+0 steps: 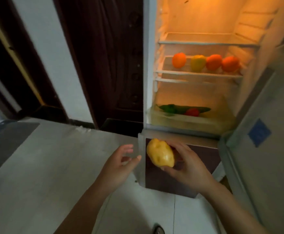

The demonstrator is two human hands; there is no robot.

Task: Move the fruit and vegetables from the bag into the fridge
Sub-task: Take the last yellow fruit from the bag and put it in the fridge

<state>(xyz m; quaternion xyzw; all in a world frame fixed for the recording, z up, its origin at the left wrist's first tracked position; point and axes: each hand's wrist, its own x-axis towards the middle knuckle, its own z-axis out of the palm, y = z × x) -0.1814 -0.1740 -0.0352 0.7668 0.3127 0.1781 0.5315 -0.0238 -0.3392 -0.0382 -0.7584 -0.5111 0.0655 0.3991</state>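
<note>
My right hand (188,166) grips a yellow bell pepper (160,153) low in front of the open fridge (149,65). My left hand (119,162) hovers just left of the pepper with relaxed fingers, holding nothing. On the fridge's middle shelf (197,73) lie three orange fruits (179,60) and a yellow-green pepper (198,63). The bottom drawer (188,120) holds green vegetables (175,108) and a red one (192,112). The bag is out of view.
The fridge door (264,141) stands open at the right. A dark wooden door (107,65) and white wall fill the left. The floor (53,166) is pale tile, with a grey mat (6,142) at the far left. The lower fridge compartment (180,174) is closed.
</note>
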